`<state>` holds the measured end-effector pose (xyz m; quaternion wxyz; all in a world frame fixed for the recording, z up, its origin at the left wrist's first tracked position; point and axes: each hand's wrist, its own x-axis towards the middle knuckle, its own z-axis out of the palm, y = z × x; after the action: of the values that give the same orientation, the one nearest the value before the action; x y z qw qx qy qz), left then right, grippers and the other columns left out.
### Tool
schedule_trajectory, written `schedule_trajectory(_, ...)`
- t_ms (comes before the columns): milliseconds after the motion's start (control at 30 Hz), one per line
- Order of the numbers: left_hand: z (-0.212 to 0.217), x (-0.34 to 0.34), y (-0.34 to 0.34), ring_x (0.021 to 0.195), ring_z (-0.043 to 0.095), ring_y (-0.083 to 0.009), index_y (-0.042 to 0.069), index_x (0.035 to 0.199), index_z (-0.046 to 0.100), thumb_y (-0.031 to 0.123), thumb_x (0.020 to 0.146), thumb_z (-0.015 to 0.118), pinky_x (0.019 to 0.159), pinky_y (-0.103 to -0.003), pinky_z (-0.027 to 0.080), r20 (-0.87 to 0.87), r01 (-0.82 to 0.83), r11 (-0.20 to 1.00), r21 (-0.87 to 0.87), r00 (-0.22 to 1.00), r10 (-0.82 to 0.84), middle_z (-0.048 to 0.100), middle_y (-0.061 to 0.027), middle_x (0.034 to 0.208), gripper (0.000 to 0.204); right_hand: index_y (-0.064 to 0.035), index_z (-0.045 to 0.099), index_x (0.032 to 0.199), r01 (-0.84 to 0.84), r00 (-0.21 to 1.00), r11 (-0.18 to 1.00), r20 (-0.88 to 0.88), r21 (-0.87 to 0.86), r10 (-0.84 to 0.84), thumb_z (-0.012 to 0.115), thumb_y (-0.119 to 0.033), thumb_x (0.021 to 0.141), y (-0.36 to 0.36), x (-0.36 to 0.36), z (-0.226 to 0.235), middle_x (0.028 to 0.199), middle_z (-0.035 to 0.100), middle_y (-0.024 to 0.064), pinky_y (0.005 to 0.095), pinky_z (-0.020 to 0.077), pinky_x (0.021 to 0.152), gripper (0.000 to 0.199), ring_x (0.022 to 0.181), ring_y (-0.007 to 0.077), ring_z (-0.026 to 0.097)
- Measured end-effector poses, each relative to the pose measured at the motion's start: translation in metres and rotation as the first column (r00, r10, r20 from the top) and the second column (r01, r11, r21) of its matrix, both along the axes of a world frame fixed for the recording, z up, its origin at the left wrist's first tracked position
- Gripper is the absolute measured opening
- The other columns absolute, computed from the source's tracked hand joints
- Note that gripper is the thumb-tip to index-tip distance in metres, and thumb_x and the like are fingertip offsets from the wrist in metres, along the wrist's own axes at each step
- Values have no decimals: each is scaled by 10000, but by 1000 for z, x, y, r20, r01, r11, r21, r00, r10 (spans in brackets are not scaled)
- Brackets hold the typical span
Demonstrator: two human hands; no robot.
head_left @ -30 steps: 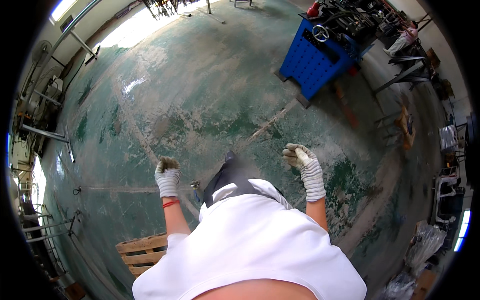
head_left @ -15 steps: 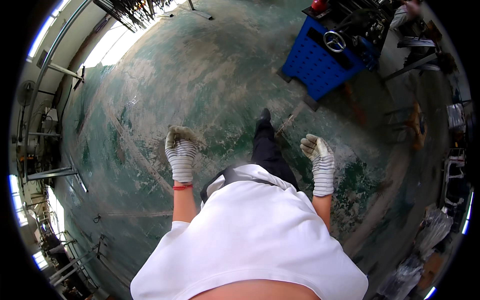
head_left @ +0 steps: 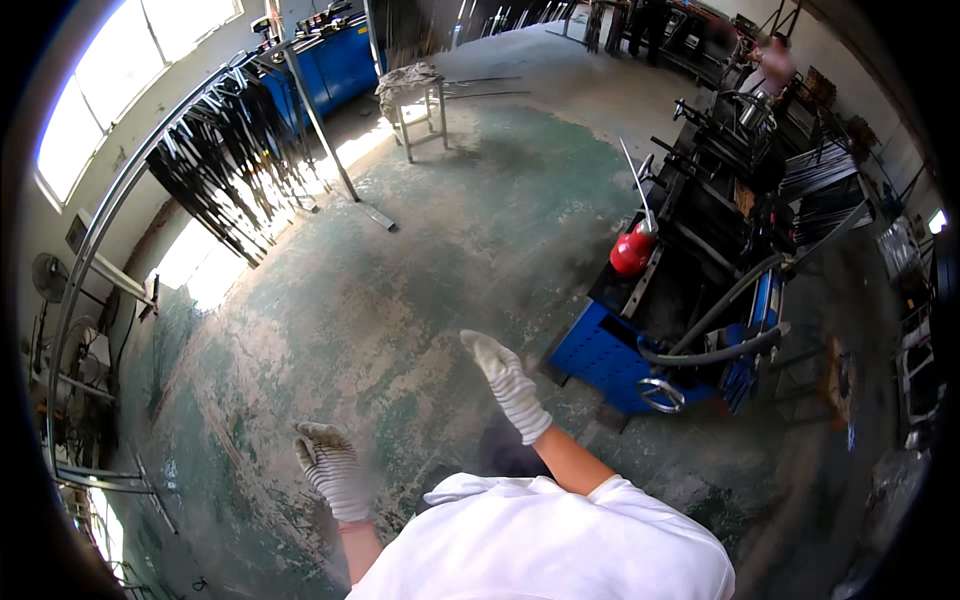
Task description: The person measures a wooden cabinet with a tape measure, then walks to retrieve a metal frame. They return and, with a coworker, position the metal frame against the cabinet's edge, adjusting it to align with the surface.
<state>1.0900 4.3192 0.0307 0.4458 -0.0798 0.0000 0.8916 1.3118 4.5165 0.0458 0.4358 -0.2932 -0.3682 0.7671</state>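
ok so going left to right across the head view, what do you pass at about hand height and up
fan on the wall → rack of hanging metal rods → left hand in a striped glove → right hand in a glove → red cylinder → blue machine

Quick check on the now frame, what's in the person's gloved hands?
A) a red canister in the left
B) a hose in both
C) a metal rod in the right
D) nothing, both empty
D: the left hand and right hand hang over bare floor, both gloves free of any object.
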Motion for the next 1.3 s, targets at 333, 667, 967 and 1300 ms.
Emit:
schedule_trajectory(333,-66,-92,188,925,609,-204,57,1033,630,225,877,480,852,-383,448,-80,-41,996,-83,996,35,649,-74,1017,274,-50,572,1104,-156,936,988,318,-15,152,561,-108,870,195,-52,-1,944,578,-22,179,421,779,241,872,46,512)
schedule_trajectory(667,-22,-232,528,980,588,-193,81,1070,615,254,886,494,892,-380,415,-217,335,939,79,925,-312,633,-54,1069,280,-119,532,1167,331,901,935,339,-128,-272,539,-260,875,383,-58,3,1031,610,62,305,448,819,324,910,152,592)
schedule_trajectory(967,16,-163,777,976,588,-160,97,1041,624,228,875,516,926,-368,403,-218,665,747,-24,726,-653,650,-42,1013,238,-108,595,1060,680,733,713,141,-170,-666,551,-245,880,507,-29,-5,951,643,82,294,476,738,231,810,179,630)
schedule_trajectory(1300,-46,-72,921,825,610,-200,93,860,640,197,814,553,819,-436,452,224,735,542,-407,656,-721,667,-25,867,144,-36,613,969,597,803,790,102,-141,-588,550,-204,874,707,15,-10,917,644,78,292,502,775,203,800,153,622)
